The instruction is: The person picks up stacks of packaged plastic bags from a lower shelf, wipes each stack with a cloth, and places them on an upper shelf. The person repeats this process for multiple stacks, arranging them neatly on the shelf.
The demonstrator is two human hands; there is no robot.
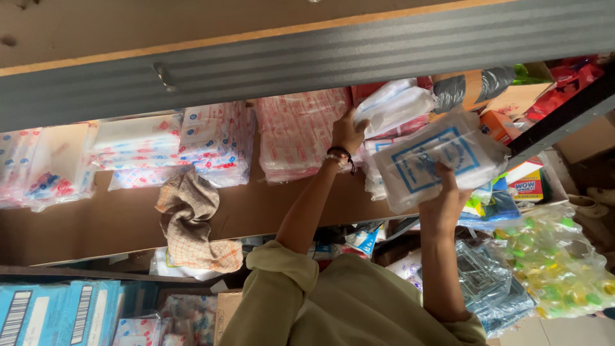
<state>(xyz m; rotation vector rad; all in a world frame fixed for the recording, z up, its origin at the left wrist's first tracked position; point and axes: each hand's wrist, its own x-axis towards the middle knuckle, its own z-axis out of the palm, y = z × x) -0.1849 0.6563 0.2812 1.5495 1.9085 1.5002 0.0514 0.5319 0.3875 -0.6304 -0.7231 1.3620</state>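
1. Hands first: the right hand (448,198), right of centre in the frame, is clamped from below on a flat clear plastic packet with a blue square print (442,159), fingers curled up its lower edge. The left hand (348,131), at centre, with a dark bracelet (343,156) on the wrist, is pressed flat with fingers spread against a stack of red-and-white wrapped packs (298,134) on the shelf (128,221); it looks to be steadying rather than gripping, though its fingertips are partly hidden.

2. Where the packet is: held in the air just right of centre, in front of a heap of white plastic bundles (394,106), touching or nearly touching them at its upper left.

3. Which way it lies: its long axis runs from lower left to upper right of the frame, tilted, with the printed face turned toward the camera and the higher corner aimed at the cardboard boxes (512,96) in the upper right.

4. What could go wrong:
   - The packet is slick and held by one edge only; it could slide out and drop onto the bagged yellow-green goods (551,269) at lower right.
   - Nudging the white bundles could spill the loosely piled heap off the shelf edge.
   - Leaning on the red-and-white stack could push it over into the blue-and-red printed packs (211,138) to its left.
   - The checked cloth (192,221) hanging over the shelf lip could be dragged off by a sleeve.
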